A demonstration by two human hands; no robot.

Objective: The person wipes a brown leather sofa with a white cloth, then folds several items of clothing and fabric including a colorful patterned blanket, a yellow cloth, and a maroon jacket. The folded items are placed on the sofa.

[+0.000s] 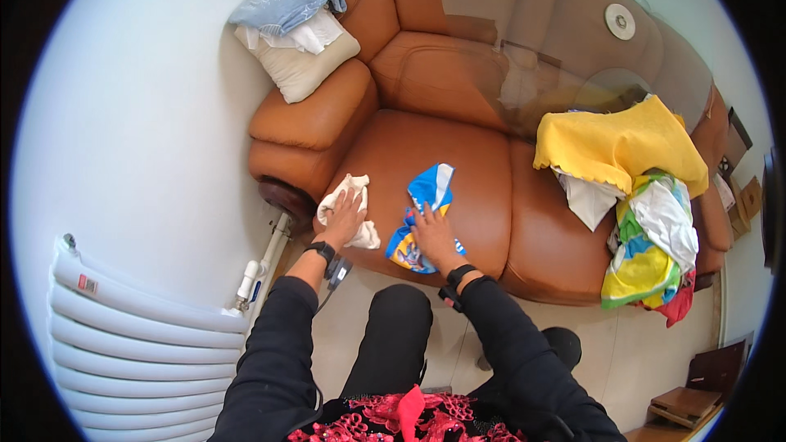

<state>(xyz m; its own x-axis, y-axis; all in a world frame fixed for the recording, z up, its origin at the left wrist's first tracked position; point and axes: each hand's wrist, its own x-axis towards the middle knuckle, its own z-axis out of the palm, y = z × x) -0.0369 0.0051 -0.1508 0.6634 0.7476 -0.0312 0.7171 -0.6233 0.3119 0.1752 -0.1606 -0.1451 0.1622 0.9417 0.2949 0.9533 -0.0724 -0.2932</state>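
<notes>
My left hand (344, 221) lies on a crumpled cream cloth (355, 184) at the left front of the brown leather sofa seat (430, 129). Its fingers are slightly apart on top of the fabric. Just to the right, my right hand (433, 234) touches a bunched blue piece of fabric (432, 183) with white and yellow parts and a printed picture. The fingertips sink into its narrow middle, so whether they grip it is hidden. A gap of bare leather separates the two cloths.
A cream cushion (295, 70) and blue patterned fabric (285, 3) sit on the left armrest (313, 110). Yellow fabric (614, 138) and multicoloured fabric (638, 252) pile on the right seat. A white radiator (147, 337) stands at left; wooden items (684, 405) are at lower right.
</notes>
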